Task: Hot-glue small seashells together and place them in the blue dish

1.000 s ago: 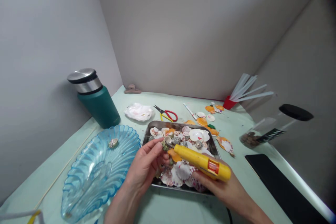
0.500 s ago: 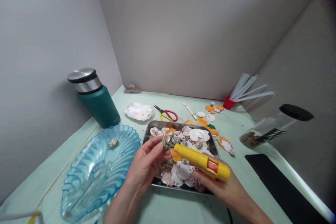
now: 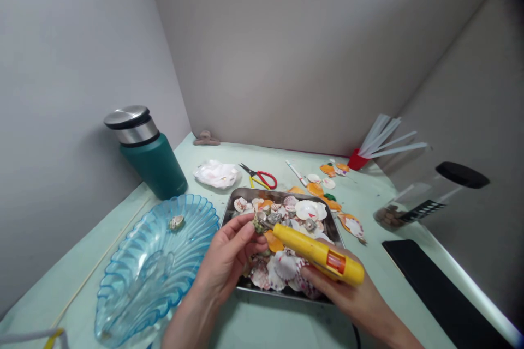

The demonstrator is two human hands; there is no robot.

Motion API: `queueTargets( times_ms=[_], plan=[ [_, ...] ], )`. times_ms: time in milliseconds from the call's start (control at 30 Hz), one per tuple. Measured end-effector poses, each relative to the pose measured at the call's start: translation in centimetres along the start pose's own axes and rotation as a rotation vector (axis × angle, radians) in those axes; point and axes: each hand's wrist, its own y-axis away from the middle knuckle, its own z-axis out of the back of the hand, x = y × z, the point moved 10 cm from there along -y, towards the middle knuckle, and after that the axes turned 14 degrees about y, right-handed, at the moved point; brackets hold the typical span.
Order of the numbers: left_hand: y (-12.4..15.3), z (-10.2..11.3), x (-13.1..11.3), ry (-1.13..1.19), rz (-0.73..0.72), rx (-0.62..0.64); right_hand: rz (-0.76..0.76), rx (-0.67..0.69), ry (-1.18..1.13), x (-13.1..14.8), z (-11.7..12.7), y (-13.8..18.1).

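Between the thumb and fingers of my left hand [image 3: 229, 253] is a small greenish snail shell [image 3: 259, 222], its opening facing up. My right hand [image 3: 347, 294] is wrapped round a yellow hot glue gun [image 3: 313, 248]. The gun's metal nozzle points left and meets or nearly meets the shell; whether they touch I cannot tell. Below both hands lies a metal tray [image 3: 234, 196] filled with scallop shells [image 3: 284, 266] and snail shells. To the left, a blue leaf-shaped glass dish [image 3: 135, 278] holds one small snail shell [image 3: 176, 222].
Behind the tray lie red-and-yellow scissors [image 3: 260, 177], crumpled white plastic [image 3: 216, 173], a marker [image 3: 295, 172] and orange shell pieces [image 3: 315, 190]. A teal bottle [image 3: 155, 161] stands left. On the right are glue sticks [image 3: 380, 136] in a red cup [image 3: 358, 160], a jar [image 3: 426, 199] and a black flat object [image 3: 438, 289].
The glue gun has shifted slightly right and down in my right hand's grip. My left hand and the shell stay almost in place.
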Motion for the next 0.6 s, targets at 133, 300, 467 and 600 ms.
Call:
queueTargets(
  times_ms=[133,300,467,600],
  plan=[
    [-0.05,-0.05,0.02,0.003,0.004,-0.002,0.003,0.000,-0.001,0.11,0.06,0.13],
    [-0.22,0.16,-0.02,0.012,-0.014,-0.006,0.011,-0.009,0.015,0.18,0.09,0.13],
    [-0.13,0.21,0.01,0.018,-0.009,0.001,0.013,-0.024,0.034,-0.03,0.07,0.13],
    [-0.01,0.22,-0.06,0.014,-0.014,-0.005,-0.001,-0.017,0.025,-0.18,0.14,0.24]
  ],
)
